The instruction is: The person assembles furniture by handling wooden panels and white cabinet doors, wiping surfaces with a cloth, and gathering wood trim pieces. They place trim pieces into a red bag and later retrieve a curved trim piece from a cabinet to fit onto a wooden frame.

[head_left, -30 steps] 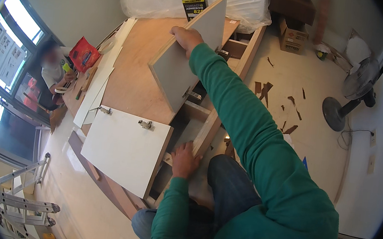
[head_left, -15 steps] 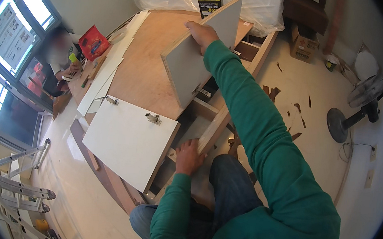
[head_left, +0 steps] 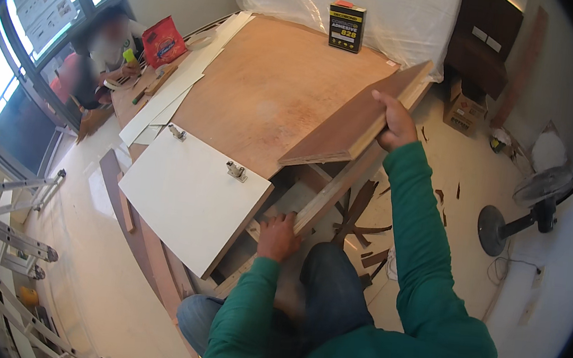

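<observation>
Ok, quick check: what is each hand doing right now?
Left hand: resting on the edge of the wooden frame, fingers curled, grip not clear.
Right hand: closed on the raised brown panel.

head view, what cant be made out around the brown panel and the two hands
- Left hand: what its fingers grip is blocked by the hand and the cabinet frame.
- Brown panel: its underside faces away; the right hand covers part of its edge.
- Cabinet inside: shadowed, blocked by the white door.
- Person at the window: blurred.
</observation>
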### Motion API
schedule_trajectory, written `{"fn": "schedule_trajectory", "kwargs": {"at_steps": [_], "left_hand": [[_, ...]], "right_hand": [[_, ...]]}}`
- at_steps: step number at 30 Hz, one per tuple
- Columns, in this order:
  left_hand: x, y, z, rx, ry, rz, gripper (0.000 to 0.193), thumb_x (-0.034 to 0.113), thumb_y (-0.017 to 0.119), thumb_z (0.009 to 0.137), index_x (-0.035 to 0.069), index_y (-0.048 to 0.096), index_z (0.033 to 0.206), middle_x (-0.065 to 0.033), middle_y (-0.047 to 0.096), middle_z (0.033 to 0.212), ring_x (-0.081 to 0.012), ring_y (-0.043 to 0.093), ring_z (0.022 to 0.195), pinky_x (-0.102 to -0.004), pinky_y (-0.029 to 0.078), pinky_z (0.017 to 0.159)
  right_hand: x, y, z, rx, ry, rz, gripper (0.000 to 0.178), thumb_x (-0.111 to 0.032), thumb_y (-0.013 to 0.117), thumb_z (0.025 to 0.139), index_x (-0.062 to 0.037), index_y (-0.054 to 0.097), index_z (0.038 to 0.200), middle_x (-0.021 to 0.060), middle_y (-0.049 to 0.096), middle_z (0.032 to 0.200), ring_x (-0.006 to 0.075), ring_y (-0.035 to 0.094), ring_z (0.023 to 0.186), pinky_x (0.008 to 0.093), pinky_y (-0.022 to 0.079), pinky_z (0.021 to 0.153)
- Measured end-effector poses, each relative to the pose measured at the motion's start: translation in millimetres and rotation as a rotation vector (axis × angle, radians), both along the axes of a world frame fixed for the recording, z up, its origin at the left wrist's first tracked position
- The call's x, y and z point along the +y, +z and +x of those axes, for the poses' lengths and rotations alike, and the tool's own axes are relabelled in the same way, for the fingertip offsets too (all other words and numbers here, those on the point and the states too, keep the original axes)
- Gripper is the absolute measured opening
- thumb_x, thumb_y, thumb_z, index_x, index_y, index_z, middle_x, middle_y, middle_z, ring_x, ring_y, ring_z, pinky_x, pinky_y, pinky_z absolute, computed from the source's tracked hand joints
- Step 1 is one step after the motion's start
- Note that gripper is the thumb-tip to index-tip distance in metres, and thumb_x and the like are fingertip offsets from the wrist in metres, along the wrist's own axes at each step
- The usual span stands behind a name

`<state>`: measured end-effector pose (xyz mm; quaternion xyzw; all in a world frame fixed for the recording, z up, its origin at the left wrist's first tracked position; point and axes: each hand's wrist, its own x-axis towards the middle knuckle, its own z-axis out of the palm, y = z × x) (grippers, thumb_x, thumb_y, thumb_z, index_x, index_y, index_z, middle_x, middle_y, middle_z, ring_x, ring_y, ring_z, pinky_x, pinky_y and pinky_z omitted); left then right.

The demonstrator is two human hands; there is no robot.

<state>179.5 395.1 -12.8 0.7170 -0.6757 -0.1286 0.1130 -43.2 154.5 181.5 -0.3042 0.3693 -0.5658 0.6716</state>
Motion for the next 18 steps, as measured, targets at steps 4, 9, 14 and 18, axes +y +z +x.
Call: {"fn": "schedule_trajectory", "kwargs": {"at_steps": [4,9,14,18], "left_hand": [[0,-6,2,0.006,0.008,-0.008,0.064,0.033,0.081,0.083,0.012,0.055,0.138,-0.0155,0.067,0.124,-0.0341,0.062,0.12,-0.0513,0.043,0.103],[-2,-13,4,-0.002,0.016,0.039,0.061,0.035,0.08,0.084,0.012,0.056,0.135,-0.0174,0.068,0.124,-0.0352,0.063,0.121,-0.0511,0.042,0.104],[-2,-13,5,0.015,0.02,0.028,0.059,0.033,0.077,0.086,0.012,0.055,0.136,-0.0173,0.069,0.12,-0.0347,0.064,0.119,-0.0513,0.042,0.103],[-3,-10,4,0.009,0.017,0.051,0.057,0.032,0.077,0.086,0.013,0.056,0.136,-0.0174,0.069,0.12,-0.0344,0.064,0.118,-0.0512,0.043,0.102]], "right_hand": [[12,-25,-17,-0.128,-0.101,0.015,0.028,-0.001,0.066,0.087,0.0075,0.057,0.112,0.0155,0.065,0.104,0.0294,0.068,0.092,0.0457,0.06,0.089],[13,-17,-24,-0.105,-0.138,-0.113,0.024,-0.004,0.063,0.088,0.0046,0.058,0.11,0.0161,0.065,0.108,0.0297,0.068,0.098,0.0441,0.058,0.092],[16,6,-21,-0.172,-0.137,-0.229,0.03,-0.008,0.061,0.09,0.0038,0.056,0.118,0.0163,0.065,0.115,0.0295,0.067,0.104,0.0427,0.055,0.097],[9,19,-3,-0.233,-0.137,-0.302,0.036,-0.007,0.06,0.09,0.004,0.055,0.124,0.0165,0.064,0.12,0.0302,0.066,0.108,0.0425,0.054,0.1]]}}
